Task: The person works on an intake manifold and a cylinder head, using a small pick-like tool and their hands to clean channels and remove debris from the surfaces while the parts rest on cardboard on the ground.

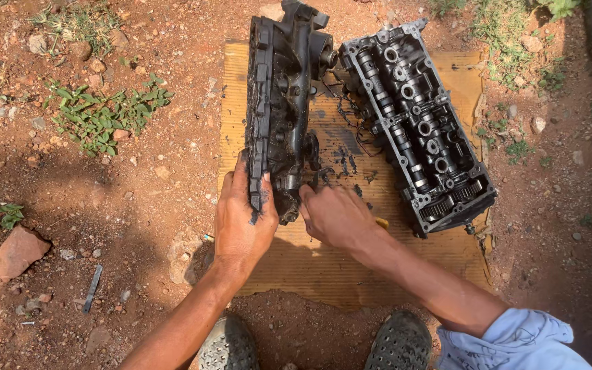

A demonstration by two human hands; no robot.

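Engine cover [279,109], black and caked with oily grime, stands on its long edge on the left half of a sheet of corrugated cardboard [392,257], running from near to far. Its far end reaches past the cardboard's far edge; its near end stops well short of the near edge, with bare cardboard open there. Red dirt ground [152,199] lies open to the left, strewn with small stones and patches of weeds [101,113]. A reddish rock [16,252] sits far left, and a small dark metal strip [92,288] lies on the dirt near it.

Left hand [241,219] grips the cover's near end from the left side, fingers wrapped over the flat rim, fingertips blackened. Right hand [334,216] is at the near right corner of the cover, fingers curled and pressing against its lower inner face; whether it holds a tool I cannot tell. A speck of yellow shows just right of that hand.

The cover's rim is a narrow flat flange with torn black gasket. The inner side, facing right, is ribbed and coated in sludge. Dark crumbs and oil stains mark the cardboard just beside it.

Cylinder head [416,123] lies to the right, angled, camshafts and gears showing, close to the cover's far end, apart at the near end. Two shoes [231,346] sit at the near edge.
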